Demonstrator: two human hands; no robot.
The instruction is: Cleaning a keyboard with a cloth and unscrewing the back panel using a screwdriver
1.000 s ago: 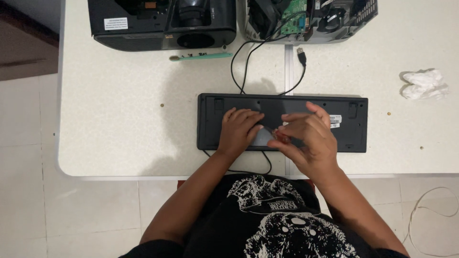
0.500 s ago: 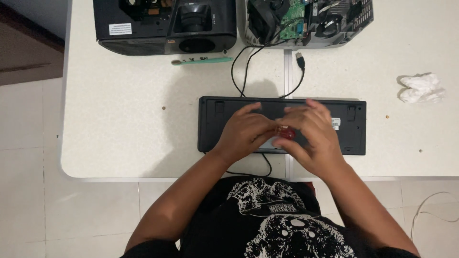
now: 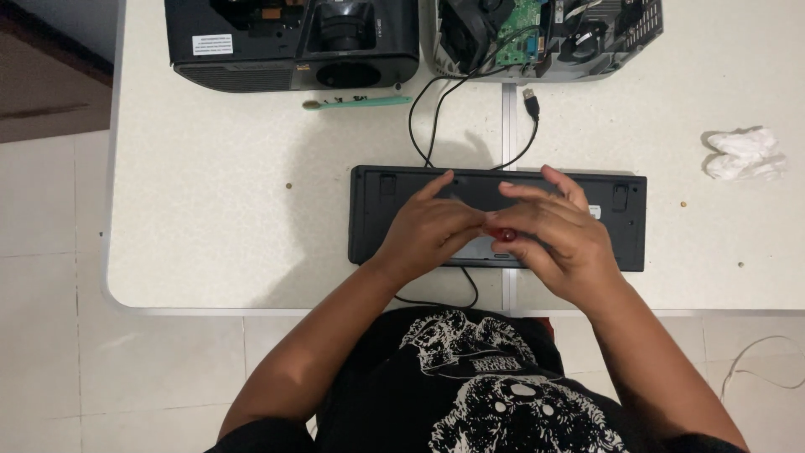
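One keyboard, seemingly two projectors.

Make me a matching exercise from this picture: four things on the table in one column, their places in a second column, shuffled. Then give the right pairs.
Things:
1. black keyboard
2. crumpled white tissue
3. green toothbrush
4. plug at the loose cable end

Places:
A. far right of the table, lying alone
B. face down under the left hand and right hand
C. on the seam between the table halves, behind the keyboard
D. just in front of the black projector

Pairs: 1-B, 2-A, 3-D, 4-C
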